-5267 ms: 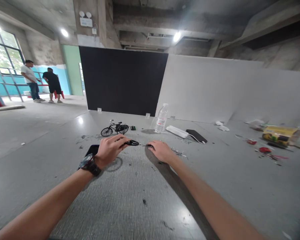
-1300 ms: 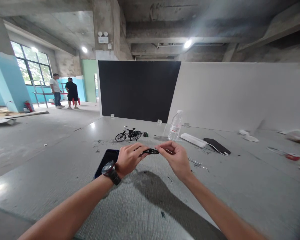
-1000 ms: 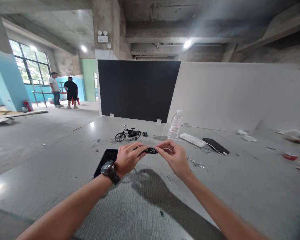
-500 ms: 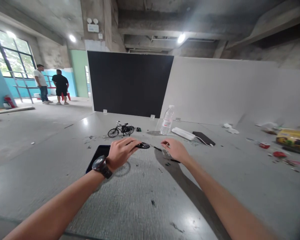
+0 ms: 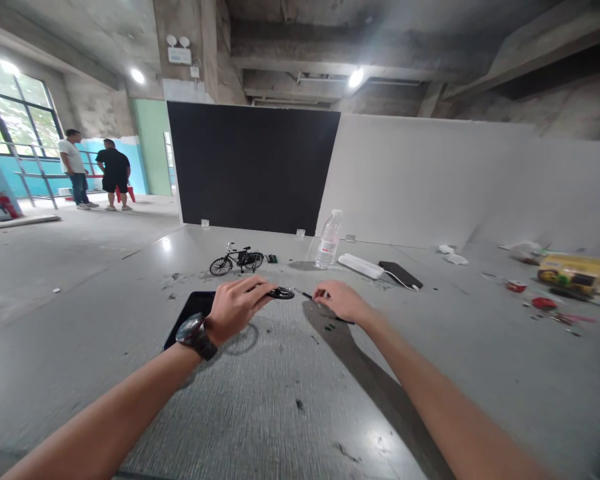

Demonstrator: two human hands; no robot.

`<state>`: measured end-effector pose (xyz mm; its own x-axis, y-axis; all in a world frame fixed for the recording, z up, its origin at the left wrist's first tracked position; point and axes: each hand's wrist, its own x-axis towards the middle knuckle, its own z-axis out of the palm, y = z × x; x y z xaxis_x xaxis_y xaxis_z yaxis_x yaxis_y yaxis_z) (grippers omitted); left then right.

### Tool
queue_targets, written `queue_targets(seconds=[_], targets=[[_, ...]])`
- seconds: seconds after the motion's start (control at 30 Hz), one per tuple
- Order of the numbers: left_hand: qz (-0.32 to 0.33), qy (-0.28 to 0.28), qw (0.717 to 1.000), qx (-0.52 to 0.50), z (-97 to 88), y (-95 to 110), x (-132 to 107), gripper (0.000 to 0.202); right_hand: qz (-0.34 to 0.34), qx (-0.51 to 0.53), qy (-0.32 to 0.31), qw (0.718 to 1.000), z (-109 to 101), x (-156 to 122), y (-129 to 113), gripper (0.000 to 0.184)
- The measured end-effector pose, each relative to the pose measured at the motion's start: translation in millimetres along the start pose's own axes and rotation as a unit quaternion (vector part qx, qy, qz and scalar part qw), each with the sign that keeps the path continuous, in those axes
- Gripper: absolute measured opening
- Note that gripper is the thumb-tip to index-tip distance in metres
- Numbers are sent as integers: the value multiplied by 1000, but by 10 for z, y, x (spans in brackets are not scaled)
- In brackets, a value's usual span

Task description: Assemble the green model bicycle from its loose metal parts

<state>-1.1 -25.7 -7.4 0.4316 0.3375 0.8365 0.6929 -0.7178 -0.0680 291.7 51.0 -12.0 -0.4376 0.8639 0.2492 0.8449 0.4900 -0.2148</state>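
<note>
My left hand (image 5: 236, 307), with a dark wristwatch (image 5: 193, 335) on its wrist, pinches a small black spoked wheel (image 5: 281, 293) just above the grey table (image 5: 290, 413). My right hand (image 5: 341, 300) is lowered to the tabletop, its fingers closed on a thin dark tool (image 5: 306, 295) whose tip points at the wheel. A complete black model bicycle (image 5: 236, 259) stands upright farther back on the table.
A dark phone (image 5: 187, 312) lies under my left wrist. Behind are a water bottle (image 5: 328, 239), a white power strip (image 5: 362, 265) and a black slab (image 5: 403, 275). Small clutter and a yellow box (image 5: 573, 272) sit far right. Two people (image 5: 93, 170) stand far left.
Both hands were raised and together at the wheel a second ago. My right hand then dropped to the table and closed on the thin tool; the left still holds the wheel.
</note>
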Motion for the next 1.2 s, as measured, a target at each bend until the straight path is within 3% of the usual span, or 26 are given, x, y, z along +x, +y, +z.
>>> queue_targets(seconds=[0.1,0.23,0.33,0.43,0.6,0.9,1.2], targets=[[0,-3,1000,2,1,-1,-12,21,15,-9,31,999,-149,-8,80,14],[3,0,1000,4,1,-6,-33,19,93,-35,86,991,-554,-154,427,20],[8,-8,1000,-2,-2,-6,-42,20,135,-27,20,990,-725,-308,670,15],[12,-13,1000,-3,0,-9,-54,21,121,2,-41,992,-666,-365,739,13],[15,-6,1000,3,-1,-9,-70,20,88,46,-113,989,-456,-270,590,7],[12,-2,1000,-1,-8,1,-47,19,63,58,-158,984,-436,-247,269,7],[-16,14,999,41,-78,-48,16,18,34,56,-256,964,-425,-252,-371,14]])
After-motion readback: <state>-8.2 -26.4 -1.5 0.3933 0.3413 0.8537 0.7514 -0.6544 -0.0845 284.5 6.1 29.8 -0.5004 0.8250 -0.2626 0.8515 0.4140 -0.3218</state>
